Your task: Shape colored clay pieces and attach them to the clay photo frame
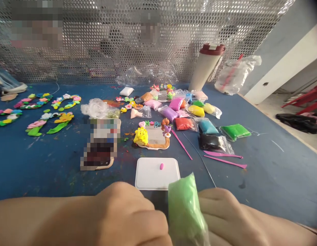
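A plastic bag of light green modelling clay [185,205] is held up close to me at the bottom of the view. My left hand [132,218] is closed, its curled fingers at the bag's left side. On the other side my right hand [222,218] is closed against the bag too; the fingertips of both hands are hidden. Just beyond the bag lies a white board [150,174] with a small pink piece of clay [161,166] on it. Behind that is a frame decorated with clay figures [155,136], including a yellow one [141,136].
Several bags of coloured clay, such as a green bag [235,131] and a black bag [214,143], lie right of centre. Pink modelling tools [225,161] are nearby. A phone [99,150] lies left; a tumbler [207,66] stands before the perforated metal panel [91,44].
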A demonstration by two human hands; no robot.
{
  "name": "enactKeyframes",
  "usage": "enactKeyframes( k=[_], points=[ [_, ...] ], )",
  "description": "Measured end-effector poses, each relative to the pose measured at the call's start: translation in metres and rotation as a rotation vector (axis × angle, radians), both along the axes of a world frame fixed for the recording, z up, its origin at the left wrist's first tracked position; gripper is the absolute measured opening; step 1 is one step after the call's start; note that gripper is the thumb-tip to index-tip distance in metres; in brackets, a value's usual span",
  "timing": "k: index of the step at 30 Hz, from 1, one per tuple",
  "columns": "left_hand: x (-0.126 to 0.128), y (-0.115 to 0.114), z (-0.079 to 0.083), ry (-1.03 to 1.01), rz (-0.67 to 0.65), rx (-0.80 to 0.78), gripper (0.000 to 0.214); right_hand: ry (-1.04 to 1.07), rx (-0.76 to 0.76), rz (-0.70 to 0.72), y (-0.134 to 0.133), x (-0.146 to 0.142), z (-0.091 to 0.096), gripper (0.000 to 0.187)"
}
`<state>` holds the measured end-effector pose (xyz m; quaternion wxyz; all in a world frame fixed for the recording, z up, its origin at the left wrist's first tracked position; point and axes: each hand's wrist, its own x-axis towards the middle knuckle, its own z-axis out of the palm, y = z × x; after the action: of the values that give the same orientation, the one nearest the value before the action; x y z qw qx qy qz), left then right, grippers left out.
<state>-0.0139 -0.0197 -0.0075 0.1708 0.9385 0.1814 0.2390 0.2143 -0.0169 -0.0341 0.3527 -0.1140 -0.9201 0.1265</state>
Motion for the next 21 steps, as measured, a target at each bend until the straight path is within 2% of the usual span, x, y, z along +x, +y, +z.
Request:
enactKeyframes(
  k=[1, 2, 5, 7, 9, 10, 12, 15, 18, 21],
  points=[
    [0.0, 0.009, 0.007, -0.018, -0.064, -0.039, 0.015, 0.014, -0.016, -0.02, 0.004, 0.001, 0.005, 0.042],
    [0.001, 0.017, 0.014, -0.061, -0.071, -0.048, 0.014, 0.03, -0.066, -0.048, 0.008, 0.002, 0.011, 0.043],
    [0.009, 0.036, 0.028, -0.025, 0.162, -0.193, 0.02, 0.079, -0.322, -0.163, 0.019, 0.006, 0.02, 0.04],
    [0.015, 0.041, 0.035, 0.009, 0.212, -0.346, 0.021, 0.271, -0.465, -0.306, 0.026, 0.008, 0.021, 0.03],
    [0.017, 0.042, 0.04, -0.012, 0.199, -0.454, 0.023, 0.465, -0.565, -0.411, 0.03, 0.008, 0.019, 0.012],
    [0.016, 0.041, 0.042, -0.035, 0.188, -0.49, 0.023, 0.508, -0.626, -0.412, 0.032, 0.007, 0.018, 0.015],
    [0.015, 0.04, 0.045, -0.087, 0.189, -0.532, 0.023, 0.475, -0.819, -0.295, 0.034, 0.006, 0.018, 0.032],
    [0.012, 0.04, 0.045, -0.139, 0.278, -0.546, 0.025, 0.359, -1.125, -0.063, 0.033, 0.005, 0.021, 0.045],
    [0.011, 0.043, 0.042, -0.176, 0.384, -0.592, 0.021, 0.362, -1.291, 0.032, 0.029, 0.002, 0.023, 0.039],
    [0.01, 0.045, 0.04, -0.222, 0.402, -0.553, 0.01, 0.4, -1.367, 0.059, 0.026, -0.002, 0.022, 0.027]
  ],
)
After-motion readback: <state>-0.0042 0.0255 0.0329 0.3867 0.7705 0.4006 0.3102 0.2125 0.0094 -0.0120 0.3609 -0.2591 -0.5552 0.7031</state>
